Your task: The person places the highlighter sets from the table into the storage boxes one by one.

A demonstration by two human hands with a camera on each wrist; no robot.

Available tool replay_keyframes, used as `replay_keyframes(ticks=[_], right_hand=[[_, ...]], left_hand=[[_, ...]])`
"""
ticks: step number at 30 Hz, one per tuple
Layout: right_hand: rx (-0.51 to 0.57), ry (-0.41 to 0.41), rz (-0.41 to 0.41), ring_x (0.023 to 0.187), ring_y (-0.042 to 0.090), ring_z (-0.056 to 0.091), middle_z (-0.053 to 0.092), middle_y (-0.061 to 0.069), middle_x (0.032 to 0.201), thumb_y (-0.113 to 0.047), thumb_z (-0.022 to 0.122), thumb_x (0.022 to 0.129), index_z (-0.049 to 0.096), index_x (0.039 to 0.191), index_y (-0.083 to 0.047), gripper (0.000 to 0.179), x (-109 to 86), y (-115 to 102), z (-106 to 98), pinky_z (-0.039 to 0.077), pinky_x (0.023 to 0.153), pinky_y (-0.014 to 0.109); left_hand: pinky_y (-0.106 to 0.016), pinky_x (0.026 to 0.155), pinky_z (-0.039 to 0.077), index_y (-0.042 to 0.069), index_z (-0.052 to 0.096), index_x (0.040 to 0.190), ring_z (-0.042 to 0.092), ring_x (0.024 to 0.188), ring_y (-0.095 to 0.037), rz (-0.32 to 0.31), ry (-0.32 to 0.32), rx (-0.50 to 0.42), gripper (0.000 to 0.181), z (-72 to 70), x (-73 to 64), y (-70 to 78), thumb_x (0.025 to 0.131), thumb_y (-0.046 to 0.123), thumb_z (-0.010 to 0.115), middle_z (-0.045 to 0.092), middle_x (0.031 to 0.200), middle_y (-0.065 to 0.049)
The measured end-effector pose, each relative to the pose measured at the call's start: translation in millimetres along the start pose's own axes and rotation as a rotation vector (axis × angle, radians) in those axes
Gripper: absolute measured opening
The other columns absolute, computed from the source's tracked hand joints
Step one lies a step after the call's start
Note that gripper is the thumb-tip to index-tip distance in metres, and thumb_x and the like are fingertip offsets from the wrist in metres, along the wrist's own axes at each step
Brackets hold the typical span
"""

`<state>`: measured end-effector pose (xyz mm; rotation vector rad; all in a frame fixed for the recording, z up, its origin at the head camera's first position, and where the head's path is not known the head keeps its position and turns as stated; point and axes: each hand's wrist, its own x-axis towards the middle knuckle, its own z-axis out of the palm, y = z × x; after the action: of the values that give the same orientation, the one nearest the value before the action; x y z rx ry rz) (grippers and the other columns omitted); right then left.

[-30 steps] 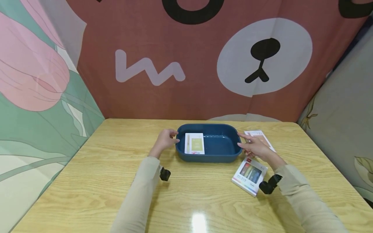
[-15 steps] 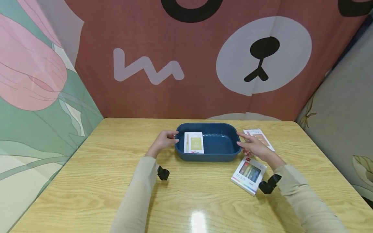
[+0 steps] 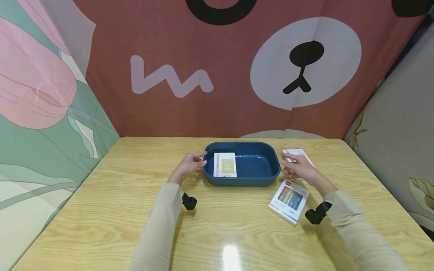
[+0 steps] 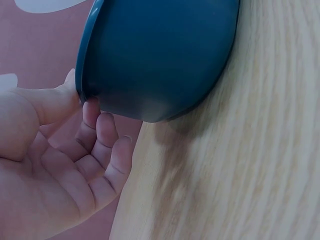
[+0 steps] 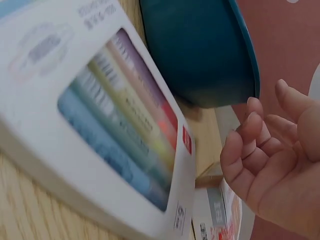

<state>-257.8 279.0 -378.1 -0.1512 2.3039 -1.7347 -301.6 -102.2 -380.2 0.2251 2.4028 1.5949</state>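
Observation:
A dark blue plastic bin (image 3: 242, 182) stands on the table with a white box with a yellow-green panel (image 3: 228, 166) lying in its left part. My left hand (image 3: 188, 165) is at the bin's left end and pinches its rim, thumb on one side and a fingertip under the lip in the left wrist view (image 4: 75, 165). My right hand (image 3: 301, 169) hovers just off the bin's right end, fingers loosely bent and holding nothing. Below it lies a white windowed box of coloured pens (image 3: 289, 201). Another white box (image 3: 296, 151) is partly hidden behind the right hand.
The wooden table (image 3: 129, 210) meets a brown cloth backdrop (image 3: 169, 116) with a bear face just behind the bin. Patterned cloths hang at the left and right sides. Each wrist carries a small black camera.
My right hand has let go of the bin's right rim and moved a little to the right. My left hand stays at the left rim, and the bin and boxes lie as before.

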Motion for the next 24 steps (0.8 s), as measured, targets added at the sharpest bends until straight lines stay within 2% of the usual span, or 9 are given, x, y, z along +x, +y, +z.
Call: replay_keyframes(ticks=[3,8,11,21,24], right_hand=[[-0.092,0.058,0.001,0.049,0.012,0.043,0.048,0.006,0.063,-0.017,0.050,0.093,0.024,0.138,0.004,0.057,-2.7,1.1,-4.3,0.042,0.047,0.027],[-0.420,0.249,-0.060,0.064,0.020,0.051,0.056,0.017,0.079,-0.018,0.059,0.087,0.036,0.130,0.011,0.057,-8.6,3.9,-8.9,0.043,0.053,0.028],[-0.571,0.318,-0.073,0.078,0.028,0.051,0.056,0.022,0.090,-0.021,0.063,0.084,0.040,0.127,0.011,0.058,-10.9,5.4,-10.8,0.042,0.059,0.030],[-0.653,0.379,-0.089,0.100,0.044,0.048,0.048,0.036,0.112,-0.024,0.069,0.078,0.043,0.123,0.014,0.065,-16.6,10.8,-17.7,0.042,0.078,0.050],[-0.734,0.394,-0.083,0.099,0.045,0.047,0.048,0.036,0.110,-0.030,0.070,0.076,0.044,0.123,0.014,0.069,-17.5,12.5,-18.6,0.039,0.080,0.051]], left_hand=[[-0.039,0.069,0.046,0.007,0.047,0.130,0.049,0.076,-0.016,-0.011,-0.009,-0.011,0.042,-0.3,-3.0,2.9,0.089,0.008,0.056,0.051,0.086,-0.009],[-0.038,0.069,0.046,0.009,0.047,0.131,0.050,0.075,-0.016,-0.024,-0.011,-0.015,0.043,-0.1,-1.4,0.9,0.089,0.009,0.056,0.052,0.088,-0.009],[-0.037,0.069,0.046,0.010,0.046,0.132,0.050,0.075,-0.017,-0.036,-0.011,-0.014,0.043,-0.5,-2.5,2.1,0.089,0.009,0.055,0.052,0.089,-0.010],[-0.036,0.065,0.045,0.009,0.046,0.131,0.048,0.070,-0.019,-0.048,-0.005,-0.011,0.043,0.7,-3.7,5.9,0.090,0.008,0.054,0.050,0.081,-0.007],[-0.035,0.062,0.043,0.009,0.046,0.131,0.046,0.068,-0.019,-0.048,-0.008,-0.014,0.042,0.8,-4.4,7.0,0.090,0.008,0.054,0.049,0.078,-0.007]])
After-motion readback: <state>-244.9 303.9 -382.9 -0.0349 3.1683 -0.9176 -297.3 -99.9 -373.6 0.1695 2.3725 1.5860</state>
